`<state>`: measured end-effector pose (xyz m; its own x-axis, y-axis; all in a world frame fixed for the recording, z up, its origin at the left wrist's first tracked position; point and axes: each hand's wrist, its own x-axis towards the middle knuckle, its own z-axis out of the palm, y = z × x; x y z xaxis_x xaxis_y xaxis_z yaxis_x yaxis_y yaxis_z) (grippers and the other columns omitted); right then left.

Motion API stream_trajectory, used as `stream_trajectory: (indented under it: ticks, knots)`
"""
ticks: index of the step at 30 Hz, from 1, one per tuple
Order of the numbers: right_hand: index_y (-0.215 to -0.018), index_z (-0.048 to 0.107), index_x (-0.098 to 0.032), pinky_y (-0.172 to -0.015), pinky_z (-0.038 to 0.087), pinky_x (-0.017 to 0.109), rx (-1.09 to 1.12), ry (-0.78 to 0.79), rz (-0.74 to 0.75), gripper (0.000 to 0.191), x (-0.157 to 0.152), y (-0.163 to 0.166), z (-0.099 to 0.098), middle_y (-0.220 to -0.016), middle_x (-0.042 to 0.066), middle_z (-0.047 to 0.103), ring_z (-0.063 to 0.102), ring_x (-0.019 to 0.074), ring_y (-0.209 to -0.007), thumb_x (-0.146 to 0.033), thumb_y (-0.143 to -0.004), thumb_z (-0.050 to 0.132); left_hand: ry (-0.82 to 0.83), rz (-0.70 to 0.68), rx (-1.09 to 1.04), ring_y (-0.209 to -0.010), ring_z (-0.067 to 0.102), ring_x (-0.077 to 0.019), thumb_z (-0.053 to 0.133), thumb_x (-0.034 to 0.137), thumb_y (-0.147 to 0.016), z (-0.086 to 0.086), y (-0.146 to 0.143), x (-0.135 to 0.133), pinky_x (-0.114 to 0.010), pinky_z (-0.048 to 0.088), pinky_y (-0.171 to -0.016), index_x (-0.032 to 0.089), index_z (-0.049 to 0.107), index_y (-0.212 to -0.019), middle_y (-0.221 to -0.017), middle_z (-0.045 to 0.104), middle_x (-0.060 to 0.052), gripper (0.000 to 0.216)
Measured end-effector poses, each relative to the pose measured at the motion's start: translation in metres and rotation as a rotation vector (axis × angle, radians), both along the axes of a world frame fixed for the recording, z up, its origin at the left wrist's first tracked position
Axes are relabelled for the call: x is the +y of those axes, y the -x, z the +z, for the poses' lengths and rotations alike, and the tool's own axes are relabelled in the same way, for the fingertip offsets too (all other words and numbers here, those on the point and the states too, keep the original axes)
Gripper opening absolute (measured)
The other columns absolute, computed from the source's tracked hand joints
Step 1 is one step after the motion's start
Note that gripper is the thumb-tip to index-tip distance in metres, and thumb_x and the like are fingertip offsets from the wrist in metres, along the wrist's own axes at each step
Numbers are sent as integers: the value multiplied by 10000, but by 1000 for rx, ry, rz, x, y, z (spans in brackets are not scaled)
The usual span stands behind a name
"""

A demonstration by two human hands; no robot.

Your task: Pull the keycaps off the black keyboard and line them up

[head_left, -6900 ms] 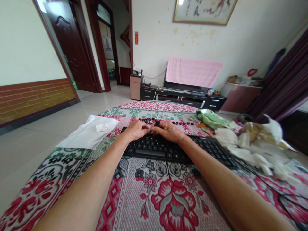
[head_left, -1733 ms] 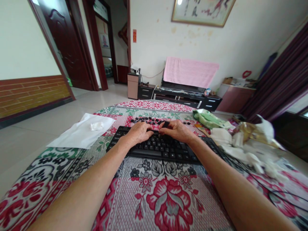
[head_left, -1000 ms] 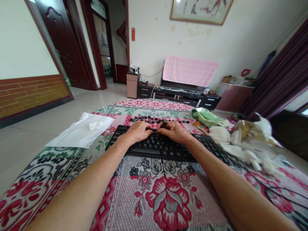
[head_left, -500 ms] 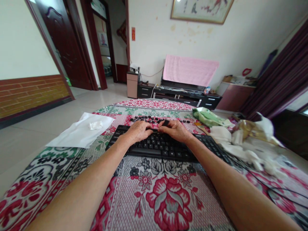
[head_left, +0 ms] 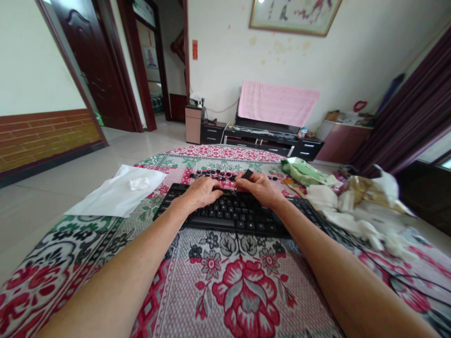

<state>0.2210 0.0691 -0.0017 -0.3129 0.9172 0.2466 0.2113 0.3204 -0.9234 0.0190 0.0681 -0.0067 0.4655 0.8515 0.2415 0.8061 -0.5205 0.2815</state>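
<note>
A black computer keyboard lies on the flowered tablecloth in front of me. My left hand rests on its far edge, fingers curled over and thumb on the near side. My right hand is closed on a small black-handled tool, pinched between thumb and fingers. The tool leans, with its thin tip down by the top rows of keys; the exact contact is too small to make out. Loose black keycaps lie scattered just beyond the keyboard, partly hidden by both hands.
A white sheet with a crumpled white piece on it lies at left. To the right are a green bag, white tissues and crumpled plastic. A black cable runs across the table's right side.
My right hand has lifted slightly and tilted the tool, whose tip now shows a little farther right. My left hand stays almost where it was on the keyboard.
</note>
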Motion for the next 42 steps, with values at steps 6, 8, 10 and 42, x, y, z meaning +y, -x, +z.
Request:
stream_trajectory:
  ticks: [6,8,10,42]
  knots:
    - [-777,610,-149,-631,468,268,-35,-142,-335,267,30,-24,-11,-683,25,629,569,132,-632,-397,-679,598,-39,20,28,-906,628,-196,521,323,-795,-3,-1,2,-307,457,-820,231,687,-960,-919,706,-29,251]
    - [-777,617,-145,-620,468,261,-91,-144,-352,265,40,-29,-14,-685,30,638,585,141,-639,-389,-679,584,-43,23,33,-896,629,-195,523,324,-793,-3,-1,2,-307,460,-814,226,689,-955,-916,705,-33,251]
    - [-778,625,-145,-621,470,254,-145,-143,-341,255,50,-31,-17,-675,27,643,598,143,-638,-377,-684,575,-44,21,33,-898,629,-200,518,324,-795,-3,-1,2,-312,461,-817,219,687,-966,-927,704,-41,262]
    - [-810,668,-157,-622,465,253,-317,-234,-470,214,73,-19,-27,-607,3,642,601,154,-610,-306,-698,562,-39,15,29,-909,629,-220,503,319,-798,-3,0,1,-335,455,-849,200,686,-972,-940,701,-65,279]
